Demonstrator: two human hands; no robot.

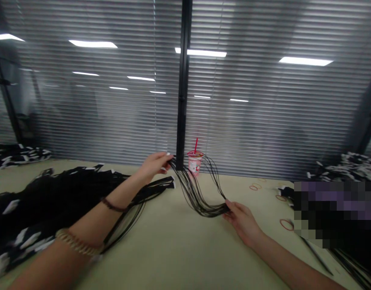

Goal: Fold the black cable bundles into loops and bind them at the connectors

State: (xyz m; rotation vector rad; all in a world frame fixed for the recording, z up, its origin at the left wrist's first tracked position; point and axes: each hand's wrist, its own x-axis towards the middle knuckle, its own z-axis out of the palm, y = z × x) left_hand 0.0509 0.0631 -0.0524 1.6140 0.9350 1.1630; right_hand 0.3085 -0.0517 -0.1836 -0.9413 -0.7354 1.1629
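Note:
A bundle of thin black cables (195,197) sags in a curve between my two hands, above the table. My left hand (157,164) pinches its upper left end, close to the dark window post. Lower down and to the right, my right hand (241,219) is closed around the other end. A few strands arch loosely above the rest, passing in front of a cup. Below my left forearm lies a large pile of black cables (61,193) with white ends, some of them stretching out to the right.
A clear pink cup (194,163) with a red straw stands at the back by the blinds. Several rubber bands (286,224) lie on the table (185,249) at right. More cables (349,167) are heaped at the far right, beside a pixelated area; another heap (17,155) lies far left.

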